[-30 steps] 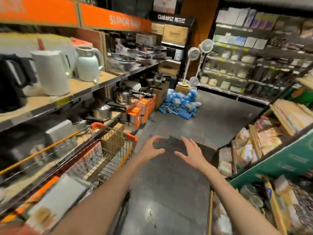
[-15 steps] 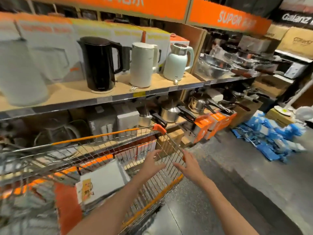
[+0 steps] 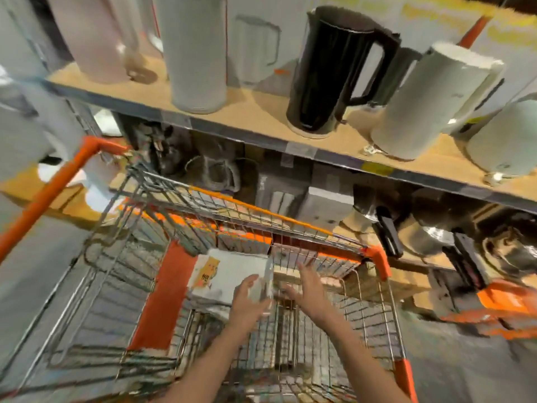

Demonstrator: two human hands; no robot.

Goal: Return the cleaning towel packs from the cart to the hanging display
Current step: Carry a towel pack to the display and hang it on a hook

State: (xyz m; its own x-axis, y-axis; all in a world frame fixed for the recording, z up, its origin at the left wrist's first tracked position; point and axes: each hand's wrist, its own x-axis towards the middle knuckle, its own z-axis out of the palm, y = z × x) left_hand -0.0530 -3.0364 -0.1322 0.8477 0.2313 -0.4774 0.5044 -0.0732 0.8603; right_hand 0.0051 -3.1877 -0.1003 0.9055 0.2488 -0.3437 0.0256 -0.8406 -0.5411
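Hands reach down into the wire cart [image 3: 290,228] at the lower middle of the frame. The left hand [image 3: 250,301] lies at the near right corner of a white towel pack [image 3: 232,274], its fingers against the pack's edge; motion blur hides whether they curl round it, so I cannot tell if it grips. The right hand [image 3: 312,289] hovers just beside it, fingers spread and straight, holding nothing. The two hands are close together but apart. The pack lies flat inside the cart basket, with a yellow-orange label at its upper left corner, beside a red-orange panel [image 3: 162,298] to the left. The cart's orange handle [image 3: 55,190] runs off to the left of the frame. Beyond the cart, across the upper frame, a wooden shelf [image 3: 261,112] carries a black kettle [image 3: 328,71] between pale kettles [image 3: 430,103]. Pots with black handles [image 3: 436,237] sit on the lower shelf at the right.
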